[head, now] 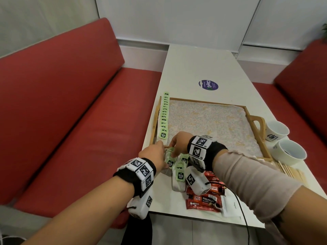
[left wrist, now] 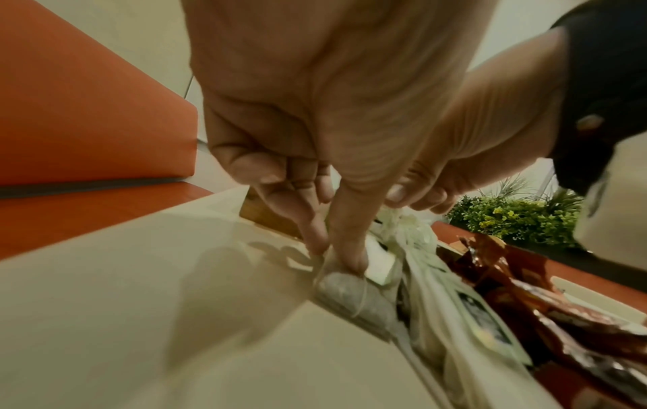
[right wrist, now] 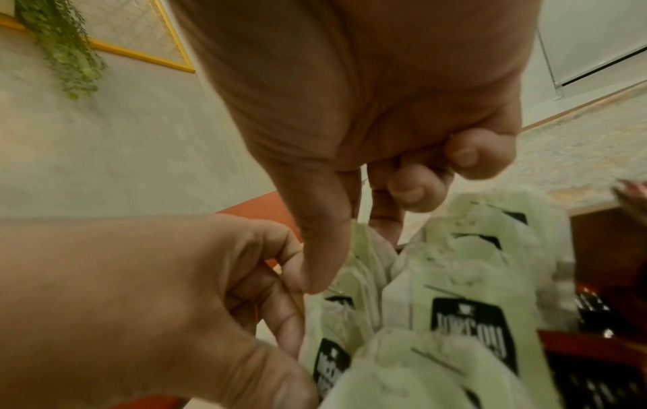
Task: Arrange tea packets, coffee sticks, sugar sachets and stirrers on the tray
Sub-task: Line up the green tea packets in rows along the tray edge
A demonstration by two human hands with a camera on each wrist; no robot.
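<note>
Being pinched by both curled hands, left hand [head: 153, 151] and right hand [head: 179, 140], tea packets [head: 174, 167] are being gathered, likely for extending the tray [head: 254, 157] row.

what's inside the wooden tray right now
Inside the wooden tray, a row of green tea packets lines its left side on a patterned liner. The right forearm hides its near corner.
</note>
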